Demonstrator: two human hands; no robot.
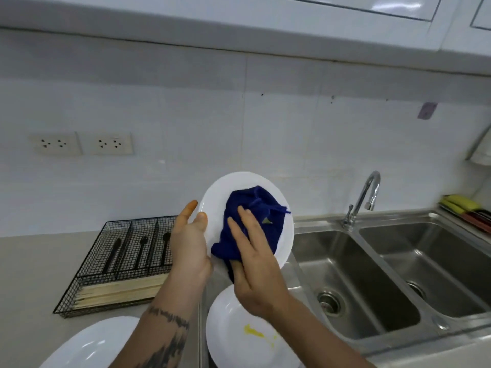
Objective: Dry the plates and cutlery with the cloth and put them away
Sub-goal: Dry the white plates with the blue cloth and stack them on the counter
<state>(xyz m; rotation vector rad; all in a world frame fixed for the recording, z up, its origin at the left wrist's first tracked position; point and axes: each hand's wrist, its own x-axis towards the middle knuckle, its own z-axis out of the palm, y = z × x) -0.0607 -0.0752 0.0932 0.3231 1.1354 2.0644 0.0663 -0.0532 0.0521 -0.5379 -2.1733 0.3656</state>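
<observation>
grey counter point(32, 274), lower left: plate point(87, 343) cut off. wire tray point(79, 296) holds dark cutlery point(140, 251). left hand point(190, 243) grips raised plate point(212, 200); right hand point(255, 261), fingers straight, presses blue cloth point(247, 208).

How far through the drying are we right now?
Done, apparently: black cutlery lies in the wire tray, and one plate sits on the counter. In hand: the left hand holds a white plate upright while the right hand presses the blue cloth on it. Left: the plate below carries a yellow smear.
</observation>
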